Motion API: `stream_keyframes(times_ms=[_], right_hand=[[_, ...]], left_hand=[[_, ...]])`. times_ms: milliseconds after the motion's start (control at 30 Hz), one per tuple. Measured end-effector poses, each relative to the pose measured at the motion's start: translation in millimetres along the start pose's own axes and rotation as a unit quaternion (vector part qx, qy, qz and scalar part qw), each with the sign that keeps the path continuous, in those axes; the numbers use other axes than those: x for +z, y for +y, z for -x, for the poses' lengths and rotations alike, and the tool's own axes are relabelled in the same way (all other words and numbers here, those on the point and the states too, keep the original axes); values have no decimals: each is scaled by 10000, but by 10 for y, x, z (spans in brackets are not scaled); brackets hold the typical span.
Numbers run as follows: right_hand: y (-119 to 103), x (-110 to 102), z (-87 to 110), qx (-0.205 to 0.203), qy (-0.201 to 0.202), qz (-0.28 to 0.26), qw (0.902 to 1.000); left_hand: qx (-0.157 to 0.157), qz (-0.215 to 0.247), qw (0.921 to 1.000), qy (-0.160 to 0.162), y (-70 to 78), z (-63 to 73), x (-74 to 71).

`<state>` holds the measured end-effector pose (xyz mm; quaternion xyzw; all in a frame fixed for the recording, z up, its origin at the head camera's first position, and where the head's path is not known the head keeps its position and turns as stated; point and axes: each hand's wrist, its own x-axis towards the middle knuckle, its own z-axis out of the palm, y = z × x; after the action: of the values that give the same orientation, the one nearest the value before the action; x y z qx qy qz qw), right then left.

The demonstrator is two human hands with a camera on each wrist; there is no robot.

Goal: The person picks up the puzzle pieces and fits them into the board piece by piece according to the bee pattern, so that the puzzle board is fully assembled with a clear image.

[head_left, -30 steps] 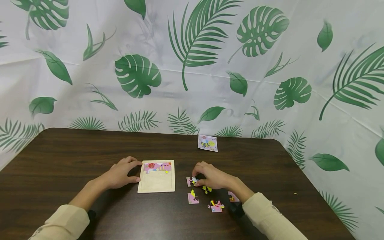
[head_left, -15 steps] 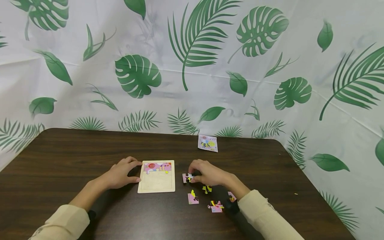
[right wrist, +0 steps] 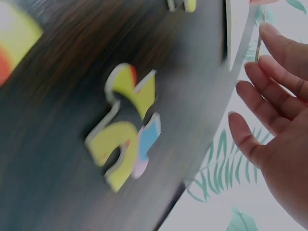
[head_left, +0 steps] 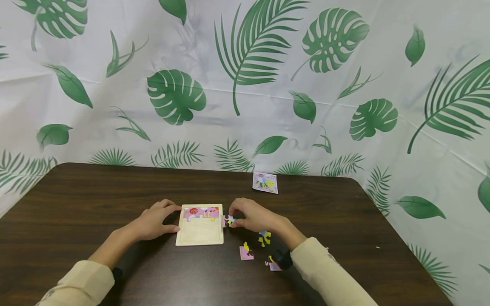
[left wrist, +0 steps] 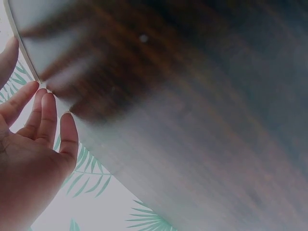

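Note:
My left hand (head_left: 155, 222) touches the left edge of a pale wooden puzzle tray (head_left: 200, 234) with its thumb and a fingertip, the fingers fairly straight. A strip of pink joined pieces (head_left: 200, 213) fills the top of the tray. In my right hand (head_left: 255, 216), thumb and fingers pinch a pink, black and yellow puzzle piece (head_left: 226, 221) at the tray's right edge. The right wrist view shows that held piece (right wrist: 259, 45) edge-on, with the wooden tray (right wrist: 235, 33) just beyond it.
Loose puzzle pieces lie near the right forearm: a yellow and black one (head_left: 265, 238), a pink and yellow one (head_left: 246, 252) and one (head_left: 274, 265) partly covered by the wrist. A bee picture card (head_left: 265, 183) lies at the table's back edge, before a leaf-patterned cloth (head_left: 237, 140).
My right hand has moved left with the puzzle piece, from among the loose pieces to the tray's right edge. The forearm now hides one loose piece. My left hand has stayed put.

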<state>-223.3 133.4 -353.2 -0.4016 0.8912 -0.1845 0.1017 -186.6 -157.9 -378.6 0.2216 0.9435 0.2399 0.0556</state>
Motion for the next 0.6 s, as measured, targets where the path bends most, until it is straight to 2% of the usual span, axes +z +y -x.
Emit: stream_keyframes(times_ms=[600], right_hand=[[-230,135,-326,-10,229,-137,9996]], left_hand=[[-6,-5,10000,-21,-11,-3,5]])
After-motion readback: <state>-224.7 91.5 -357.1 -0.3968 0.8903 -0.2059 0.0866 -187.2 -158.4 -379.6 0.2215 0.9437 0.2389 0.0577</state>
